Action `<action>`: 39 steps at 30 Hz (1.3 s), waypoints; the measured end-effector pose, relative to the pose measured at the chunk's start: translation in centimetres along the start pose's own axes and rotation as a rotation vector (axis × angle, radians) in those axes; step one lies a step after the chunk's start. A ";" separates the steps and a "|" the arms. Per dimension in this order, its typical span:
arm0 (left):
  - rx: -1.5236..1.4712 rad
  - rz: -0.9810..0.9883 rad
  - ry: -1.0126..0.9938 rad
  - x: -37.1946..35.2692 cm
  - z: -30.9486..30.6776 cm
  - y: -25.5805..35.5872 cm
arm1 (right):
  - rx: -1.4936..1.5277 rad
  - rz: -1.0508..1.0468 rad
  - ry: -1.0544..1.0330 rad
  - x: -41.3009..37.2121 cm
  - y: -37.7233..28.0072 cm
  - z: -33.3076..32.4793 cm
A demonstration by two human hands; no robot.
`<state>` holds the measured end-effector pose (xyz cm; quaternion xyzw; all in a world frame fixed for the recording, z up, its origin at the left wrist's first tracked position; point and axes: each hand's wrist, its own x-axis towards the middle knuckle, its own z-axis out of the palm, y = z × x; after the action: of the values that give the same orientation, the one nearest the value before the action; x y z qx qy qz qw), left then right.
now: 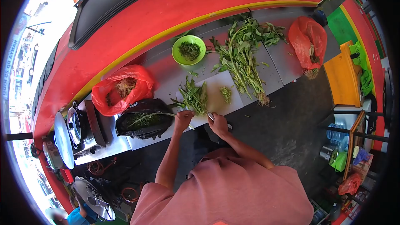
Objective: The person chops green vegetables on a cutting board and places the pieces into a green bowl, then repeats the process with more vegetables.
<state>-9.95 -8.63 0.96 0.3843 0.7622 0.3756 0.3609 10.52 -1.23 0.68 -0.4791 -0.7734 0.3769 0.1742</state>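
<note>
My left hand (183, 120) is closed on a long stalk of leafy greens (160, 113), which looks like water spinach and reaches left over a black plastic bag (156, 131) holding cut greens. In my right hand (218, 125) is a knife (211, 116); its handle shows, while the blade is hard to make out. Both hands are at the near edge of a white cutting board (218, 81). On the board lie a bunch of leafy stalks (194, 94) and a small heap of chopped stems (225, 94).
Behind the board stands a green bowl (188, 62) of chopped leaves. A large pile of rooted greens (246, 56) lies right of it. Red plastic bags (143, 84) flank the worktop (273, 64). A stove with a pot (77, 123) is far left. Another person (77, 216) appears lower left.
</note>
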 end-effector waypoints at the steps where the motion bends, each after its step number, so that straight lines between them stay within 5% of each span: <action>1: 0.000 -0.021 0.005 0.1 0.1 0.1 | 0.000 0.002 0.001 0.0 0.3 0.0; 13: 0.039 -0.005 0.108 -0.8 0.5 0.9 | -0.029 0.015 -0.045 -0.3 1.4 -1.1; 21: 0.107 -0.050 0.139 -0.4 0.8 2.1 | 0.334 0.160 -0.189 -2.7 1.5 -4.0; 29: 0.145 -0.075 0.187 -1.2 0.7 2.8 | 0.562 0.186 0.013 -1.6 -4.3 -7.6; 36: 0.016 0.174 0.056 -1.7 -3.6 2.5 | 0.581 0.161 0.113 2.6 -3.5 -1.5; 39: 0.308 0.266 0.048 -1.2 -5.0 4.2 | 0.440 0.144 0.075 2.9 -2.3 0.3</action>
<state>-12.24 -9.38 7.13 0.5231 0.7616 0.3080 0.2269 7.53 0.55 1.98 -0.4972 -0.6294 0.5296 0.2758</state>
